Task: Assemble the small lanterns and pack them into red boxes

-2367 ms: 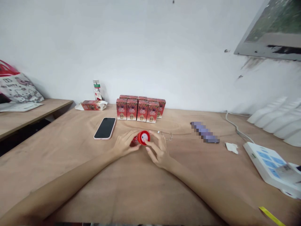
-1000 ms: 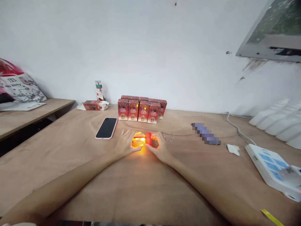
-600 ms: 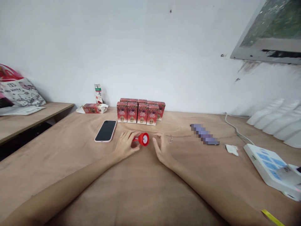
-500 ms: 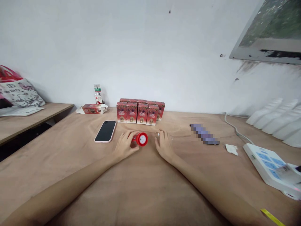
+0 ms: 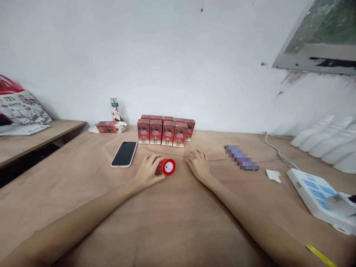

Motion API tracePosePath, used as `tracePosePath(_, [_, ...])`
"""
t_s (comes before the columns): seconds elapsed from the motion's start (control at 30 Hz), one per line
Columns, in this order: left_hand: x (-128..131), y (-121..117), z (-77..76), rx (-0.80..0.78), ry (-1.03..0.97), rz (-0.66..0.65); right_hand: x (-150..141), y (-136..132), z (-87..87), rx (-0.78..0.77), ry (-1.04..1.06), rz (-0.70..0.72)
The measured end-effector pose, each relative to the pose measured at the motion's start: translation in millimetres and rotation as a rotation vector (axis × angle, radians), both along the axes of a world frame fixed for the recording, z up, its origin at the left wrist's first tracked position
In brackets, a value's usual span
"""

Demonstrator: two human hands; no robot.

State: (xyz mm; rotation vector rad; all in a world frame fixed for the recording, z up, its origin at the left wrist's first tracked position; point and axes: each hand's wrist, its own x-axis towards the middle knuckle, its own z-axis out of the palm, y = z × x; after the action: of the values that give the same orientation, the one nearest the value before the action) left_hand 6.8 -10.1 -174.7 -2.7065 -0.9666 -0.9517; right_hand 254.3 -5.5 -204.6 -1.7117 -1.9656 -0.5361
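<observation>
A small red round object (image 5: 174, 171) with a pale disc for its base lies tipped on its side, base facing me. My left hand (image 5: 146, 173) is closed around its far part, so the rest of its shape is hidden. A short way to the right, my right hand (image 5: 200, 167) rests palm down on the wooden table (image 5: 172, 215), its fingers bent a little and apart. No object shows in it, though its underside is hidden. Behind both hands stand two rows of red printed boxes (image 5: 167, 133).
On the left lie a phone (image 5: 124, 154) and an opened red box (image 5: 109, 127), with a small bottle (image 5: 114, 109) behind it. To the right are a blurred-out purple item (image 5: 241, 157), a crumpled white scrap (image 5: 273, 175), a white power strip (image 5: 314, 191) with its cord, and white bottle-like shapes (image 5: 319, 137).
My right hand has shifted slightly right and covers the small bits that showed by its fingers. The red object has tilted a little in my left hand.
</observation>
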Motion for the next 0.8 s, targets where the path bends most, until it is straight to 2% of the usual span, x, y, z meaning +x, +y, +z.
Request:
tracePosePath(0.17, [0,1,-1.3,0.021,0.012,-0.012,2,5,-5.8,0.154,-0.028,0.128])
tracePosePath(0.37, [0,1,-0.5,0.024,-0.007,-0.008,0,0,-3.5,0.229,0.024,0.199])
tracePosePath(0.57, [1,1,-2.1,0.007,-0.081,0.018,-18,-24,7.9,0.435,0.307,0.543])
tracePosePath(0.7, [2,2,-4.8,0.030,-0.155,0.028,-32,-35,14.7,0.520,0.358,0.638])
tracePosePath(0.8, [2,3,-5.5,0.037,-0.135,0.023,-36,-37,15.7,0.520,0.349,0.676])
